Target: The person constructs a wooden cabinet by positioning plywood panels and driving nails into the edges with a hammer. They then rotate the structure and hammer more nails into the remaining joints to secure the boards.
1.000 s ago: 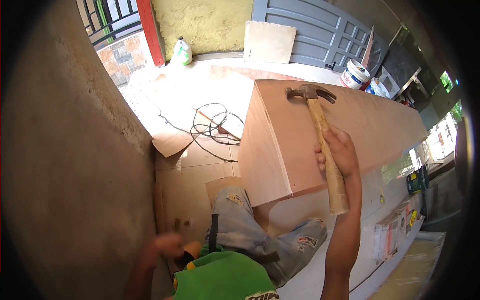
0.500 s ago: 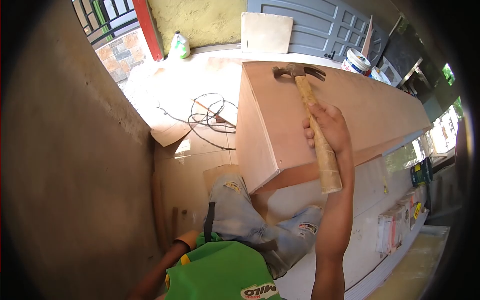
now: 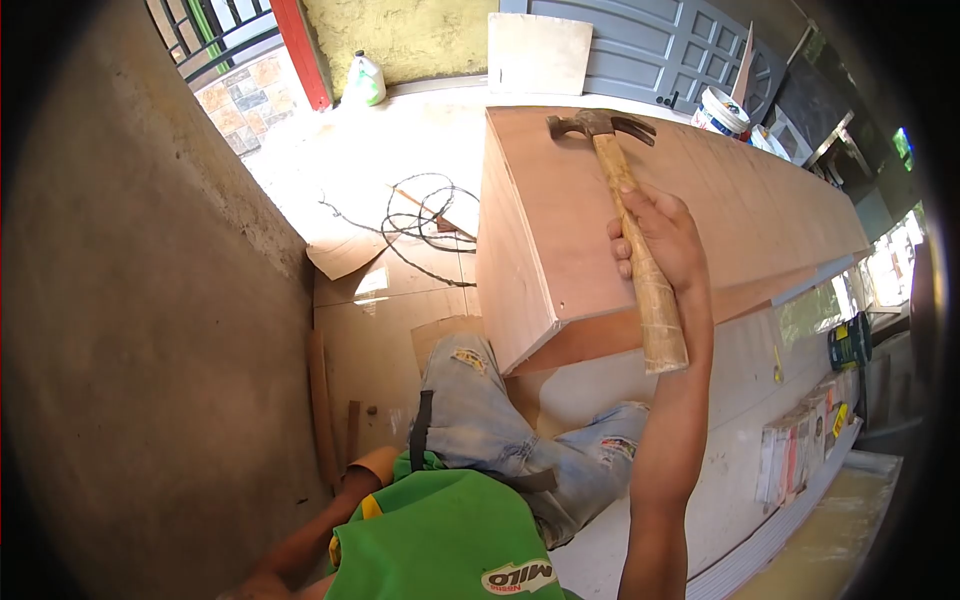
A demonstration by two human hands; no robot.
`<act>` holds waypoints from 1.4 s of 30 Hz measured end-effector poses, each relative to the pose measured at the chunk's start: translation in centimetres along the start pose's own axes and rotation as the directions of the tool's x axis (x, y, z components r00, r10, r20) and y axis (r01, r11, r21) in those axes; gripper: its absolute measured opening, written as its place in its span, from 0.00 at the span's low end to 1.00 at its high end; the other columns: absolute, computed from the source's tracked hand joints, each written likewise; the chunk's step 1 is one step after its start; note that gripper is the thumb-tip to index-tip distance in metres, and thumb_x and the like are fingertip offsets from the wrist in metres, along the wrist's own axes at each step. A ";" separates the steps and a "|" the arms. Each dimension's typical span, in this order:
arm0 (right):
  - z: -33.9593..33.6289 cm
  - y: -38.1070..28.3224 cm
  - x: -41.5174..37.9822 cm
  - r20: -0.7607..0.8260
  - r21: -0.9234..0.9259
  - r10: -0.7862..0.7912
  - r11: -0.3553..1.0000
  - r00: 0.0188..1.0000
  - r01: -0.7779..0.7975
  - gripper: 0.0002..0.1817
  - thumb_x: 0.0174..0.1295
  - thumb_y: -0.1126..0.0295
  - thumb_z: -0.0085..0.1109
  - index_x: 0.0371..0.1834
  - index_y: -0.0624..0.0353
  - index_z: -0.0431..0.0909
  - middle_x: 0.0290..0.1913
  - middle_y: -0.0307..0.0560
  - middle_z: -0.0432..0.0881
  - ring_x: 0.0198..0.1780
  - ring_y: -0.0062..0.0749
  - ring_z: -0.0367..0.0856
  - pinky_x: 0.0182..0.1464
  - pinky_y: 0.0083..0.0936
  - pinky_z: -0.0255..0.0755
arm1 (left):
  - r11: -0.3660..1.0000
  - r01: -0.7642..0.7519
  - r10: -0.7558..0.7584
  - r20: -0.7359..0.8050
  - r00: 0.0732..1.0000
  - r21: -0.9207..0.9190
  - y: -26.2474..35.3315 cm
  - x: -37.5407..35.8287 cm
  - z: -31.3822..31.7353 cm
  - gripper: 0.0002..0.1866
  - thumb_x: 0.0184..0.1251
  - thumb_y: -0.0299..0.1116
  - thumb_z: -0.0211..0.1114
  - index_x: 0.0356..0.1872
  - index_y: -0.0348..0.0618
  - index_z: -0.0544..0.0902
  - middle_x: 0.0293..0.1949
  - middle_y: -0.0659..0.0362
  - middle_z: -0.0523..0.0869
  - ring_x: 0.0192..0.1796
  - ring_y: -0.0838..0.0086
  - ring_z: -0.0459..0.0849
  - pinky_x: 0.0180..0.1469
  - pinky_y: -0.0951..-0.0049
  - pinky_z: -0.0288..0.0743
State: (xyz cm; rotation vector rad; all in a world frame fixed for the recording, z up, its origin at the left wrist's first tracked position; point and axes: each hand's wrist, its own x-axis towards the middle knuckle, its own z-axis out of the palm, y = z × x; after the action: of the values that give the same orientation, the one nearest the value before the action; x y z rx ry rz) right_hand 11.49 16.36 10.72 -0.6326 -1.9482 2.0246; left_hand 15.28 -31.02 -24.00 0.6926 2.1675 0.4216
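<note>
A claw hammer (image 3: 655, 290) with a wooden handle is in my right hand (image 3: 660, 240), fingers wrapped round the middle of the grip. Its metal head points away from me and overlaps the top of a large plywood box (image 3: 720, 210) in this view. The box has a flat top panel and a pale end panel facing the floor on the left. Down by my hip, at the edge of the green shirt (image 3: 440, 540), is my left hand (image 3: 376, 464); its fingers are hidden.
A dark cord (image 3: 430, 225) lies coiled on the tiles left of the box. A rough wall (image 3: 150, 300) rises close on my left. Beyond the box stand a white bucket (image 3: 722, 110) and a grey door (image 3: 650, 50). Stacked boxes (image 3: 795, 450) sit at right.
The view has shifted slightly, so the box's near end sits a little higher in it. The hammer stays in my right hand, in nearly the same position over the box.
</note>
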 end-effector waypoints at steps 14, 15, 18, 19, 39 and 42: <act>0.4 -0.2 -0.3 -0.026 0.033 0.020 0.999 0.999 -0.019 0.17 0.71 0.57 0.58 0.48 0.61 0.73 0.26 0.42 0.75 0.19 0.18 0.74 0.17 0.17 0.70 | 0.913 0.002 -0.097 -0.210 0.973 -0.408 7.7 -7.6 -15.0 0.12 0.66 0.28 0.66 0.47 0.34 0.79 0.31 0.50 0.86 0.36 0.68 0.88 0.39 0.66 0.80; 0.4 -0.3 -0.3 -0.033 0.023 0.019 1.000 0.999 -0.018 0.16 0.71 0.58 0.58 0.47 0.61 0.73 0.26 0.42 0.75 0.19 0.18 0.74 0.17 0.17 0.70 | 0.897 -0.093 -0.044 -0.296 0.954 -0.432 9.4 -6.6 -17.0 0.12 0.67 0.27 0.66 0.47 0.32 0.77 0.29 0.51 0.85 0.34 0.72 0.86 0.37 0.69 0.79; 0.0 -0.1 0.0 0.010 0.016 0.009 1.000 1.000 -0.009 0.15 0.71 0.58 0.57 0.47 0.60 0.72 0.26 0.42 0.75 0.19 0.19 0.74 0.16 0.18 0.69 | 0.666 -0.493 0.240 -0.464 0.853 -0.561 16.2 -2.8 -23.4 0.07 0.69 0.25 0.64 0.39 0.30 0.78 0.29 0.55 0.84 0.32 0.75 0.82 0.36 0.73 0.76; 0.0 0.0 -0.1 0.006 0.013 0.004 1.000 1.000 -0.004 0.15 0.71 0.58 0.57 0.47 0.60 0.72 0.26 0.42 0.75 0.19 0.19 0.74 0.16 0.18 0.69 | 0.513 -0.646 0.336 -0.560 0.757 -0.565 18.1 -1.0 -25.0 0.05 0.69 0.23 0.64 0.37 0.30 0.79 0.28 0.56 0.83 0.32 0.75 0.82 0.36 0.73 0.76; -1.9 1.5 1.2 -0.027 0.037 0.012 0.999 1.000 -0.011 0.14 0.78 0.60 0.47 0.45 0.61 0.73 0.27 0.36 0.74 0.19 0.10 0.67 0.17 0.06 0.65 | 0.894 -0.137 -0.033 -0.368 0.929 -0.428 6.2 -9.5 -19.3 0.09 0.52 0.23 0.66 0.37 0.33 0.85 0.27 0.54 0.86 0.31 0.71 0.84 0.36 0.70 0.78; -1.4 1.4 1.1 0.016 0.009 0.079 0.997 0.997 -0.079 0.15 0.78 0.60 0.47 0.45 0.62 0.73 0.27 0.35 0.73 0.18 0.09 0.66 0.17 0.05 0.65 | 0.972 0.139 -0.195 -0.328 0.924 -0.187 3.1 -11.3 -11.3 0.12 0.50 0.26 0.64 0.37 0.35 0.86 0.34 0.43 0.87 0.38 0.53 0.87 0.44 0.59 0.81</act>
State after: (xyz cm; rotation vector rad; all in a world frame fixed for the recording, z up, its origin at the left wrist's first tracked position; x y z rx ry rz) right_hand 11.36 18.04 9.21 -0.7034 -1.9504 2.0904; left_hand 13.45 -36.15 -8.66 0.3570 2.4641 0.6593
